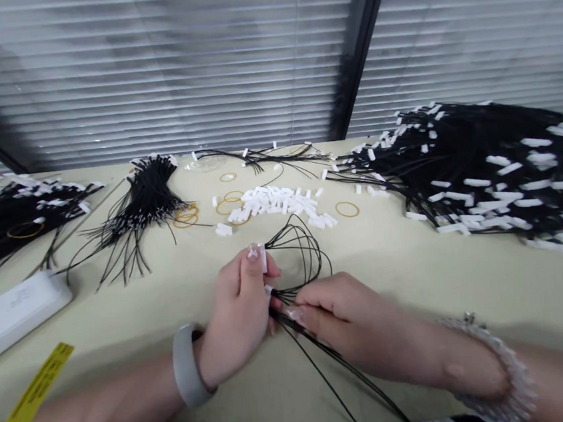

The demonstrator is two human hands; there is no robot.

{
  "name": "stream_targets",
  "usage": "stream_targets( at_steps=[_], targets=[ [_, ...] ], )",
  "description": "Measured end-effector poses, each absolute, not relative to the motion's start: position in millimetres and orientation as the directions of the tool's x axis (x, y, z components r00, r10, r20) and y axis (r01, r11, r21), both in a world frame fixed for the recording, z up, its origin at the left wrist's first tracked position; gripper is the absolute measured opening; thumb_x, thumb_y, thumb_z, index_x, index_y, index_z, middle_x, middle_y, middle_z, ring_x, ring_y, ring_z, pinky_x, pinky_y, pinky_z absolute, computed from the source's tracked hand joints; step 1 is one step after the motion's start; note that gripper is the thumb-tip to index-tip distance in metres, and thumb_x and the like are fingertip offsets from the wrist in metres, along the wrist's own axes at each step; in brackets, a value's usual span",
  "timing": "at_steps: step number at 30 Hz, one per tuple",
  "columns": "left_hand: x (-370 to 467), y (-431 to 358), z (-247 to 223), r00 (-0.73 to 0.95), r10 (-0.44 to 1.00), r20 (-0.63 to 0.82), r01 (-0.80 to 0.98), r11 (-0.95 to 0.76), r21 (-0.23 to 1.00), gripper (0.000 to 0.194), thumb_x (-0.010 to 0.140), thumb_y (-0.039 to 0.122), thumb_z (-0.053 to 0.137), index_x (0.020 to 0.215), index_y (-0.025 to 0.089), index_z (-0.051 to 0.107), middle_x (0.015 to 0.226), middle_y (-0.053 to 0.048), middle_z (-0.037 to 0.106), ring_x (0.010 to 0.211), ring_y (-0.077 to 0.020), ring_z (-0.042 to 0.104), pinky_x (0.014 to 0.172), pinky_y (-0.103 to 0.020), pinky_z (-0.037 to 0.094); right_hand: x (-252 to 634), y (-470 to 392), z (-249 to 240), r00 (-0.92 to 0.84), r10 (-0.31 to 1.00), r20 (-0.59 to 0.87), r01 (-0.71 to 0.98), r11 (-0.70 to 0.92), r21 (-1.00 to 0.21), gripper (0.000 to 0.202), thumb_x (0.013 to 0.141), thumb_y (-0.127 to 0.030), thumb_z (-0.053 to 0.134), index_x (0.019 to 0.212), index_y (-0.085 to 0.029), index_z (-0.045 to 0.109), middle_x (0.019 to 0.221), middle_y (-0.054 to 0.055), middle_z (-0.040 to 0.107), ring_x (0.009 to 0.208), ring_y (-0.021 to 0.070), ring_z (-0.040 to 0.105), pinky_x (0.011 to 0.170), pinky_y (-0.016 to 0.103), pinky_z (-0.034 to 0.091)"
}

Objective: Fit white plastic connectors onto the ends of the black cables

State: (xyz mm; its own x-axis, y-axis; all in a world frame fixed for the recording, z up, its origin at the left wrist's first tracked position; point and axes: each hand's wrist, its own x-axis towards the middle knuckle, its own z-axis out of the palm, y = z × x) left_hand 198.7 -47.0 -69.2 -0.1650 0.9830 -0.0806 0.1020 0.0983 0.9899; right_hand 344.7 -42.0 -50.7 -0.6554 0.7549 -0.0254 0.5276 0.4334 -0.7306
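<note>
- Cords [301, 249], thin and black, are held between both hands at the middle of the table [399, 279]; they make a loop above the hands, and their other ends run down to the bottom edge and are cut off there.
- Left hand [241, 309] is closed on the cords, thumb and fingers pinched, with a small white tag [263, 258] standing up at the thumb tip.
- Right hand [343, 318] is also closed on the cords; its fingertips touch the left hand. The exact grip is hidden under the fingers.
- A grey band [186, 365] sits on the left wrist and a bead bracelet [499, 363] on the right one, which is partly blurred.
- White tags lie in a pile [281, 204] behind the hands, with yellow rubber bands [347, 209] beside it.
- A big heap of tagged cords [483, 169] lies to the right, its far side is out of frame.
- Smaller bundles [144, 198] lie to the left; one at the left edge is cut off.
- A white box [15, 313] and a yellow strip [34, 395] are at the left; the print on both is too small to read.
</note>
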Motion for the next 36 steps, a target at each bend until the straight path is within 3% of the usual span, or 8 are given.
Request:
stream_targets(
  at_steps=[11, 17, 19, 21, 25, 27, 30, 36],
  targets=[
    [201.7, -43.5, -70.6, -0.179, 0.968, -0.177, -0.093, 0.162, 0.982, 0.040, 0.080, 0.056, 0.040, 0.066, 0.020, 0.046, 0.054, 0.005, 0.039, 0.035, -0.0075, 0.044, 0.023, -0.013, 0.031, 361.0, -35.9, -56.0, -0.784, 0.588, 0.199, 0.576, 0.809, -0.120, 0.019, 0.083, -0.015, 0.043, 0.067, -0.018, 0.053, 0.066, -0.001, 0.055, 0.062, 0.0111, 0.047, 0.058, 0.024, 0.033],
    [201.7, -34.9, -68.0, -0.231, 0.927, -0.294, -0.269, 0.230, 0.935, 0.041, 0.078, 0.059, 0.043, 0.068, 0.019, 0.045, 0.057, 0.006, 0.038, 0.036, -0.0052, 0.040, 0.027, -0.013, 0.029, 385.4, -19.6, -36.7, -0.534, 0.746, 0.398, 0.845, 0.489, 0.218, 0.014, 0.080, -0.016, 0.048, 0.072, -0.017, 0.059, 0.048, -0.001, 0.051, 0.041, 0.0126, 0.043, 0.042, 0.026, 0.026],
    [200.8, -32.6, -67.5, -0.223, 0.918, -0.327, -0.322, 0.247, 0.914, 0.041, 0.078, 0.059, 0.044, 0.068, 0.019, 0.044, 0.055, 0.006, 0.036, 0.037, -0.0046, 0.039, 0.029, -0.013, 0.030, 389.9, -16.7, -27.9, -0.414, 0.680, 0.605, 0.889, 0.445, 0.108, 0.013, 0.079, -0.017, 0.050, 0.083, -0.015, 0.063, 0.053, 0.001, 0.058, 0.042, 0.0130, 0.048, 0.042, 0.027, 0.031],
    [200.1, -32.0, -67.6, -0.222, 0.919, -0.324, -0.331, 0.242, 0.912, 0.041, 0.078, 0.059, 0.043, 0.069, 0.019, 0.044, 0.056, 0.007, 0.036, 0.038, -0.0045, 0.038, 0.030, -0.012, 0.029, 390.2, -16.9, -19.6, -0.239, 0.606, 0.759, 0.798, 0.567, -0.201, 0.017, 0.078, -0.016, 0.053, 0.092, -0.014, 0.064, 0.081, 0.006, 0.066, 0.066, 0.0161, 0.060, 0.055, 0.029, 0.045],
    [199.9, -35.5, -69.9, -0.226, 0.926, -0.303, -0.219, 0.255, 0.942, 0.041, 0.077, 0.059, 0.043, 0.069, 0.019, 0.046, 0.057, 0.006, 0.040, 0.036, -0.0053, 0.041, 0.028, -0.013, 0.027, 382.5, -22.2, -11.3, 0.179, 0.703, 0.689, 0.145, 0.673, -0.725, 0.021, 0.085, -0.014, 0.047, 0.095, -0.021, 0.064, 0.109, 0.005, 0.059, 0.082, 0.0125, 0.059, 0.072, 0.031, 0.050],
    [199.7, -37.8, -71.6, -0.195, 0.939, -0.283, -0.158, 0.255, 0.954, 0.040, 0.078, 0.058, 0.043, 0.068, 0.019, 0.046, 0.053, 0.006, 0.040, 0.035, -0.0065, 0.042, 0.028, -0.014, 0.030, 378.2, -25.3, -13.7, 0.148, 0.777, 0.612, -0.027, 0.622, -0.783, 0.027, 0.086, -0.013, 0.045, 0.105, -0.026, 0.060, 0.092, 0.002, 0.062, 0.063, 0.0080, 0.056, 0.055, 0.025, 0.047],
    [199.3, -39.7, -73.3, -0.154, 0.955, -0.252, -0.102, 0.238, 0.966, 0.040, 0.079, 0.056, 0.041, 0.065, 0.019, 0.046, 0.048, 0.007, 0.039, 0.033, -0.0074, 0.041, 0.027, -0.015, 0.031, 371.8, -29.9, -23.2, -0.160, 0.815, 0.557, 0.114, 0.575, -0.810, 0.049, 0.084, -0.011, 0.048, 0.128, -0.030, 0.038, 0.070, -0.002, 0.061, 0.058, 0.0093, 0.055, 0.048, 0.021, 0.043],
    [198.9, -40.8, -72.6, -0.113, 0.967, -0.228, -0.029, 0.226, 0.974, 0.042, 0.081, 0.055, 0.040, 0.062, 0.018, 0.047, 0.043, 0.006, 0.040, 0.029, -0.0087, 0.043, 0.025, -0.016, 0.030, 359.7, -34.0, -39.3, -0.494, 0.702, 0.513, 0.477, 0.712, -0.515, 0.011, 0.079, -0.012, 0.053, 0.073, -0.017, 0.061, 0.068, -0.002, 0.061, 0.062, 0.0071, 0.053, 0.059, 0.019, 0.040]
  ],
)
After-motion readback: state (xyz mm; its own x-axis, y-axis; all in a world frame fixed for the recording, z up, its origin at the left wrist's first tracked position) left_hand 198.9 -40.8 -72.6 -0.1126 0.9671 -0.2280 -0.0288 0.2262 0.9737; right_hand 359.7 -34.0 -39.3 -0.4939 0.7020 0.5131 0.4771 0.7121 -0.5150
